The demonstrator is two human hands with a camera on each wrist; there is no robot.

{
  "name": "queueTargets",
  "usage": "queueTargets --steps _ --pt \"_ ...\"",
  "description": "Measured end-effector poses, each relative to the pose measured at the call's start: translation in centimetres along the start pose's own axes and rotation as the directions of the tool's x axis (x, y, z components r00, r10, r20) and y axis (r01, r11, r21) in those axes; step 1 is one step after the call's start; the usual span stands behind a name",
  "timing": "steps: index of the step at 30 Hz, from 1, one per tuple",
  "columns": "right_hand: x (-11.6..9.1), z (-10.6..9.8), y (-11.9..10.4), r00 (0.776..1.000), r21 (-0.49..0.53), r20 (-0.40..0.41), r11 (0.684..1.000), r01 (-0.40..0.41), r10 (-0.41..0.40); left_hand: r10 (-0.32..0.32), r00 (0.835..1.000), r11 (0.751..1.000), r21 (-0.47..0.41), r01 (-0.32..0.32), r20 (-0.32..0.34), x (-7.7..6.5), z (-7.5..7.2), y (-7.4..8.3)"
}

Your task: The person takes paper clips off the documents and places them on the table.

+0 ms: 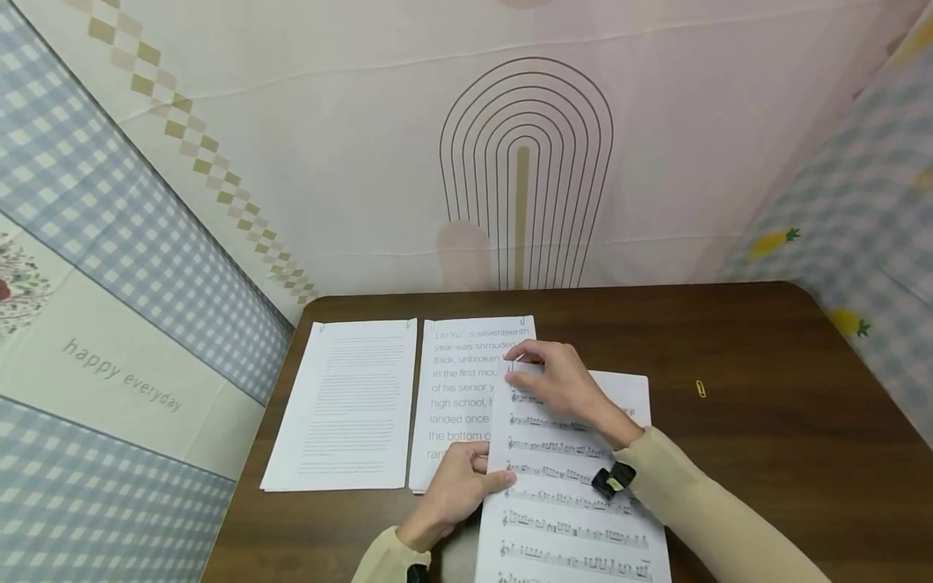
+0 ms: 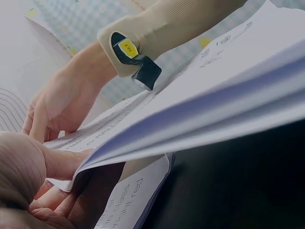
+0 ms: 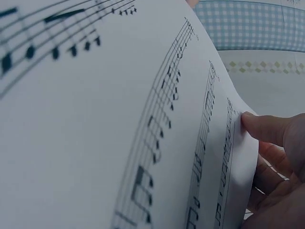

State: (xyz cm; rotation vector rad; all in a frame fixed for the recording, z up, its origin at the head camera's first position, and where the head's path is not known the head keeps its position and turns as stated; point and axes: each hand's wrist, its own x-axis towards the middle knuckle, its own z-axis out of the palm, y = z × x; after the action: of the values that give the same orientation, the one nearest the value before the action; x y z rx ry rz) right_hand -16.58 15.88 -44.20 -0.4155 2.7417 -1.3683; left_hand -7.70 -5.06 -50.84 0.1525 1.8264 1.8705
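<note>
A stack of sheet music (image 1: 576, 494), several sheets thick, is raised in front of the person. My left hand (image 1: 459, 486) pinches its left edge, thumb on the printed face and fingers beneath. At the upper left corner, my right hand (image 1: 557, 380) grips the sheets between thumb and fingers. A thin clip-like line shows at that corner, partly covered by the fingers. In the left wrist view the sheets (image 2: 200, 119) fan slightly apart along their edge. The right wrist view shows the right thumb (image 3: 267, 128) pressed on the bowed music page, with the other fingers behind it.
Left of the music, partly covered by it, lies a large-print text stack (image 1: 459, 389). A small-print stack (image 1: 350, 405) is farther left; both have clips at their top corners. One yellow paper clip (image 1: 700, 389) lies on the brown table (image 1: 765, 453) at right. Patterned cloth (image 1: 364, 162) hangs behind.
</note>
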Motion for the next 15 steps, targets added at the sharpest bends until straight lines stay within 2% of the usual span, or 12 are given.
queueTargets --steps 12,15 --pt "-0.09 -0.29 0.17 0.999 0.058 0.015 0.998 -0.031 0.030 -0.018 1.000 0.999 -0.039 0.018 0.003 -0.15 0.70 -0.25" --pt "0.16 -0.64 0.07 1.000 0.068 -0.005 0.997 -0.021 0.021 -0.025 1.000 0.999 -0.042 0.025 0.008 -0.19 0.82 -0.28"
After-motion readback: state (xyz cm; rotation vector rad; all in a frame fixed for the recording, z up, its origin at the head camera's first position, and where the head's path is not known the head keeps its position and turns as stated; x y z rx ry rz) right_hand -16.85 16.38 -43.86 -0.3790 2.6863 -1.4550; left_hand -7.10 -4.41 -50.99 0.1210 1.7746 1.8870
